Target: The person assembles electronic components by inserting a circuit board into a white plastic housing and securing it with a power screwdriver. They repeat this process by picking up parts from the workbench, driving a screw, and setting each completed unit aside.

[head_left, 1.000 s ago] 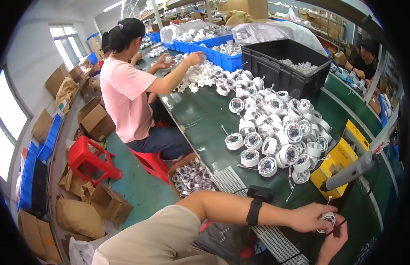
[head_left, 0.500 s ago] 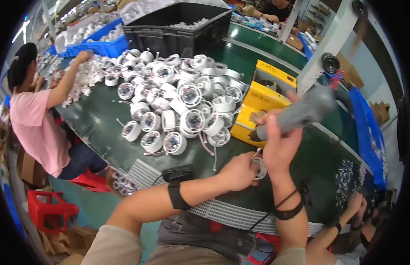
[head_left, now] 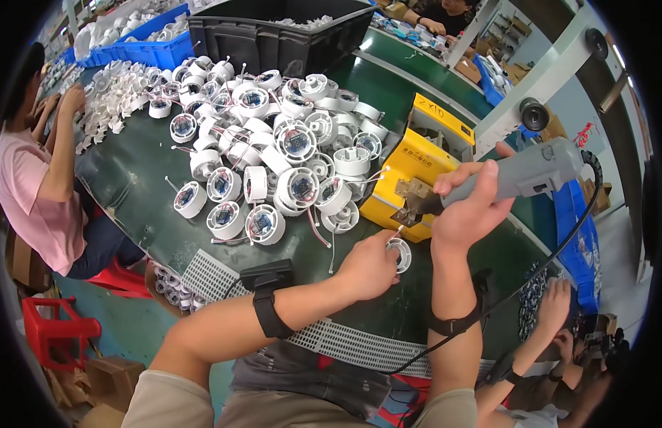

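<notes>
My right hand point(head_left: 465, 217) grips a grey electric screwdriver point(head_left: 523, 171), held slantwise with its dark nose pointing down to the left. The nose is at the metal bracket on the front of a yellow screw feeder point(head_left: 408, 160); I cannot tell whether the bit touches it. Closer to me, my left hand point(head_left: 368, 265) is closed on a small white round housing point(head_left: 403, 255) with a short wire, low over the green tabletop. Left of the feeder lies a heap of white round housings point(head_left: 296, 140), many with circuit boards and loose wires.
A black bin point(head_left: 274, 50) and a blue tray point(head_left: 156, 51) stand behind the heap. Small white parts point(head_left: 113, 100) lie at the far left, where a person in pink works. Another person's hands point(head_left: 555, 307) are at the right. A black cord point(head_left: 559, 246) trails from the screwdriver across my right forearm.
The screwdriver, blurred before, is now steady with its nose at the feeder's bracket. My left hand keeps the white housing. The whole view has shifted slightly.
</notes>
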The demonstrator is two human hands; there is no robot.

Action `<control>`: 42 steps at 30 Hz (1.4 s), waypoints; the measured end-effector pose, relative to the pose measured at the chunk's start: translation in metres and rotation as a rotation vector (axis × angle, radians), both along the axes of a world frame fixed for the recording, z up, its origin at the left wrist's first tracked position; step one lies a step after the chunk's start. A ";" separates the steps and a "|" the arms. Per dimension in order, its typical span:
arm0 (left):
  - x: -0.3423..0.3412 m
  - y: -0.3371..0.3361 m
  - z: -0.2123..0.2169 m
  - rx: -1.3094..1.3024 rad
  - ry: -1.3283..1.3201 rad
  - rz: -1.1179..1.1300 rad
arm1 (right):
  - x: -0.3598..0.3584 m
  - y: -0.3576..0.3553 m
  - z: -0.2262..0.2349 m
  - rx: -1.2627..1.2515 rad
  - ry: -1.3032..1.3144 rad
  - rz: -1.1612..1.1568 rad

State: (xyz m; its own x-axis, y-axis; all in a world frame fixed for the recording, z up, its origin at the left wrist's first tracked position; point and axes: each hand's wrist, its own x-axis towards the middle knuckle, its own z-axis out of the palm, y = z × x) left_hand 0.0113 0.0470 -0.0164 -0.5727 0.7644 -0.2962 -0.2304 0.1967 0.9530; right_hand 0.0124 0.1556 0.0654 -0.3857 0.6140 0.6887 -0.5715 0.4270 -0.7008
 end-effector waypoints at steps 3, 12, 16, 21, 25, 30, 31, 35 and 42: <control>0.000 0.000 0.001 -0.005 -0.002 -0.008 | 0.001 -0.005 0.007 -0.113 0.070 0.026; -0.002 -0.001 0.003 0.014 -0.053 0.015 | 0.002 0.000 -0.001 -0.029 -0.057 0.052; -0.004 0.003 -0.010 0.091 -0.101 0.092 | 0.017 -0.005 -0.003 -0.050 -0.050 0.085; -0.005 0.004 -0.011 0.130 -0.099 0.100 | 0.048 -0.015 -0.008 -0.065 -0.055 0.136; -0.006 0.000 -0.004 0.070 -0.110 0.031 | 0.053 -0.019 -0.017 -0.161 -0.053 0.139; -0.004 0.000 -0.004 0.064 -0.101 0.026 | 0.053 -0.021 -0.024 -0.196 -0.050 0.138; -0.004 0.001 -0.008 0.091 -0.088 0.042 | 0.053 -0.022 -0.024 -0.195 -0.051 0.141; -0.003 0.002 -0.009 0.115 -0.073 0.049 | 0.052 -0.022 -0.028 -0.191 -0.068 0.127; -0.005 0.002 -0.008 0.075 -0.027 0.049 | 0.048 -0.018 -0.035 -0.171 -0.090 0.166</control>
State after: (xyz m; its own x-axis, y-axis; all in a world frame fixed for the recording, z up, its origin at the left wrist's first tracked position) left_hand 0.0061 0.0495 -0.0246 -0.6024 0.7564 -0.2549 -0.2633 0.1131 0.9581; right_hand 0.0609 0.1377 0.0306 -0.5460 0.6414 0.5389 -0.5562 0.2035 -0.8058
